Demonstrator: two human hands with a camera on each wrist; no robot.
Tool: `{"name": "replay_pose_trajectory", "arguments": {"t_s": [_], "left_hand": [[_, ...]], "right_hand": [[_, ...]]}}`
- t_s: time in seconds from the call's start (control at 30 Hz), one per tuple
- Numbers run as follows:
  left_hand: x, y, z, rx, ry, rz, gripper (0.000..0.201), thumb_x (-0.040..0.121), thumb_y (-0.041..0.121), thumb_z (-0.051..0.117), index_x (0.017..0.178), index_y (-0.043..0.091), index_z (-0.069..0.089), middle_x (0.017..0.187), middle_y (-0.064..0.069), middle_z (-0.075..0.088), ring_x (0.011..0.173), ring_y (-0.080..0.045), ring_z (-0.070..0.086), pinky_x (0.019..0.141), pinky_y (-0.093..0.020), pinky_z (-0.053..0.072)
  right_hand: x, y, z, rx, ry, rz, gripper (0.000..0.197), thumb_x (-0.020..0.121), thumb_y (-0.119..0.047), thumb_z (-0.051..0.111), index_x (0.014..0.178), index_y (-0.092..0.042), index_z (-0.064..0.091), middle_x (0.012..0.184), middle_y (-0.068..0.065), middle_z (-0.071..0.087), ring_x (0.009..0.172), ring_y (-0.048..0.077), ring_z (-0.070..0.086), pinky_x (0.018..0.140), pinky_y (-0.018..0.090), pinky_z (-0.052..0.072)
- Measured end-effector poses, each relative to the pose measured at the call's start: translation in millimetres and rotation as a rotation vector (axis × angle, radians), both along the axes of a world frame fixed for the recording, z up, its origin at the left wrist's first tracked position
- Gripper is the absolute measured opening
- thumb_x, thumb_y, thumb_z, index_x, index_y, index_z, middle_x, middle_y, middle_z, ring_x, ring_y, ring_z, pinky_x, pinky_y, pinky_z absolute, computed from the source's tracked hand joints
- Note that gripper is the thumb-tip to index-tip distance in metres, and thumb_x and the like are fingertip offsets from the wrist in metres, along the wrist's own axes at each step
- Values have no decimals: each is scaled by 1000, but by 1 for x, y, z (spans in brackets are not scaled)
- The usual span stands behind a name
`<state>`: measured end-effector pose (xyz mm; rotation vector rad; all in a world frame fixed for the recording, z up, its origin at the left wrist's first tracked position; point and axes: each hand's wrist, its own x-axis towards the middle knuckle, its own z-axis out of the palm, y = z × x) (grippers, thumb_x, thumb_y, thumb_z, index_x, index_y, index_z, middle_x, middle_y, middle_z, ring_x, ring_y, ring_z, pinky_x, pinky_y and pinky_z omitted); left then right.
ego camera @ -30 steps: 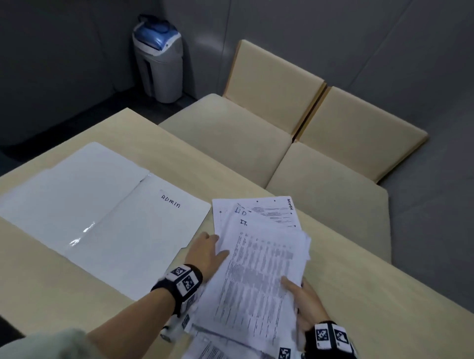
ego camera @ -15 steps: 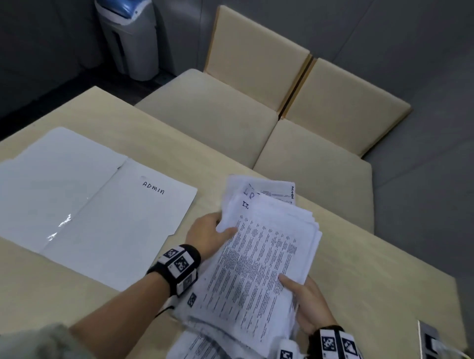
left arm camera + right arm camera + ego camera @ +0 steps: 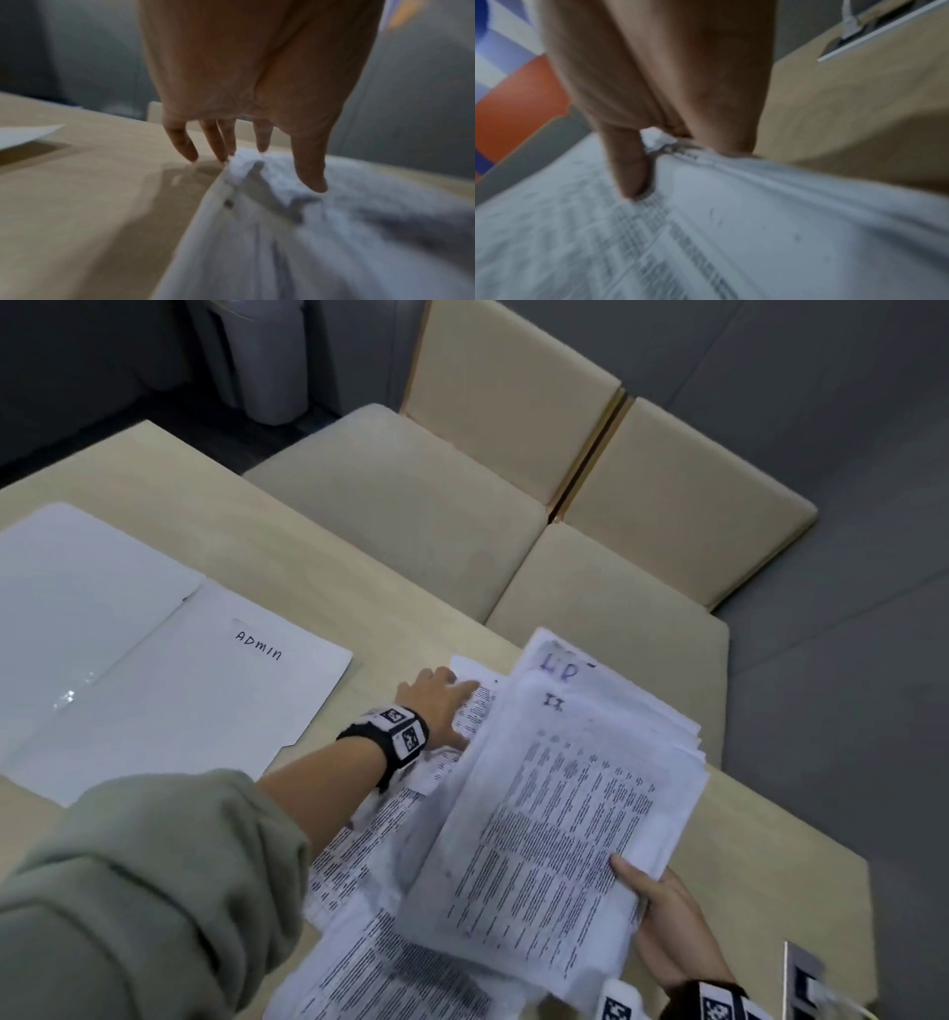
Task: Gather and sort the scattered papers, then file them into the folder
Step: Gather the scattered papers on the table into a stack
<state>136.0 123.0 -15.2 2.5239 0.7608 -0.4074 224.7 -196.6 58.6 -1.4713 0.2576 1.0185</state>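
Note:
An open white folder (image 3: 169, 690) marked ADMIN lies flat at the left of the table. My right hand (image 3: 667, 927) pinches a thick stack of printed papers (image 3: 565, 814) at its near right corner, thumb on top and fingers beneath, and holds it tilted up off the table. The right wrist view shows the same hold, with the right hand (image 3: 654, 158) on the stack (image 3: 757, 233). More loose sheets (image 3: 369, 855) lie under the stack. My left hand (image 3: 436, 701) reaches forward with straight fingers; in the left wrist view the left hand (image 3: 257, 160) has its fingertips resting on the far corner of a sheet (image 3: 257, 223).
Two beige chairs (image 3: 411, 516) (image 3: 616, 608) stand tucked against the table's far edge. A grey bin (image 3: 267, 361) stands on the floor at the back left. A socket panel (image 3: 806, 978) is set in the table (image 3: 770, 865) at the near right.
My left hand has left the stack's left edge and reached forward onto a sheet beneath it. My right hand has kept its hold and tilted the stack up to the right.

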Motion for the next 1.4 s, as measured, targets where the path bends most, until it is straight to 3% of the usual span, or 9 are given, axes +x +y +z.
{"name": "replay_pose_trajectory", "arguments": {"t_s": [0.17, 0.3, 0.43, 0.7, 0.8, 0.93, 1.07, 1.2, 1.4], "left_hand": [[-32, -4, -12, 305, 39, -100, 74, 80, 73, 53, 142, 33, 46, 167, -2, 14, 152, -29, 17, 115, -59, 23], [-38, 7, -6, 349, -85, -85, 49, 83, 62, 59, 107, 22, 72, 148, -4, 50, 144, -25, 33, 116, -51, 24], [-36, 25, -5, 134, -202, 89, 71, 80, 50, 71, 137, 16, 46, 147, -6, 46, 135, -26, 40, 110, -45, 37], [-19, 33, 6, 24, 15, 77, 56, 99, 59, 26, 125, 15, 50, 121, -10, 64, 111, -31, 58, 94, -46, 40], [-20, 27, 7, -85, 40, 50, 53, 101, 56, 23, 106, 15, 55, 109, -13, 68, 89, -29, 57, 81, -40, 41], [-26, 27, 16, -399, -166, 203, 39, 104, 39, 35, 118, 6, 51, 109, -18, 65, 85, -27, 54, 73, -34, 39], [-39, 34, 33, -717, -348, 373, 33, 101, 38, 47, 114, 9, 55, 105, -5, 60, 93, -23, 55, 79, -34, 40], [-62, 24, 34, -556, -350, 373, 31, 96, 45, 54, 88, 15, 55, 82, 1, 57, 79, -23, 55, 75, -38, 46], [-104, -16, 7, -191, -167, 489, 49, 91, 42, 57, 125, 8, 49, 126, -13, 54, 110, -30, 58, 97, -46, 50]], "right_hand": [[-6, -3, -33, -149, 201, -181, 37, 97, -3, 50, 134, 1, 55, 125, 29, 67, 116, 44, 62, 99, 60, 47], [-22, 11, -39, -149, 286, -216, 30, 99, -5, 48, 127, -1, 59, 106, 28, 74, 113, 43, 61, 105, 62, 40], [-30, 25, -39, -130, 301, -298, 71, 68, 1, 77, 136, -6, 55, 130, 26, 65, 120, 47, 60, 108, 66, 36], [-29, 61, -37, -63, 243, -310, 20, 98, -9, 51, 114, -7, 64, 82, 17, 80, 71, 34, 77, 68, 51, 61], [-22, 79, -43, -134, 244, -251, 39, 92, -15, 64, 131, -8, 63, 117, 18, 74, 103, 33, 72, 97, 49, 53], [-15, 101, -40, -173, 177, -143, 40, 93, -21, 67, 129, -5, 63, 124, 20, 70, 106, 33, 69, 82, 44, 58], [0, 93, -30, -41, 65, -107, 44, 97, -22, 61, 137, -5, 57, 130, 19, 68, 116, 34, 66, 104, 54, 46], [10, 57, 10, 83, -22, -94, 44, 99, -24, 56, 142, -11, 52, 135, 14, 65, 124, 31, 62, 108, 56, 43], [-18, -25, 30, -58, -53, -162, 64, 83, -22, 75, 141, -8, 52, 132, 16, 66, 115, 34, 67, 88, 50, 58]]}}
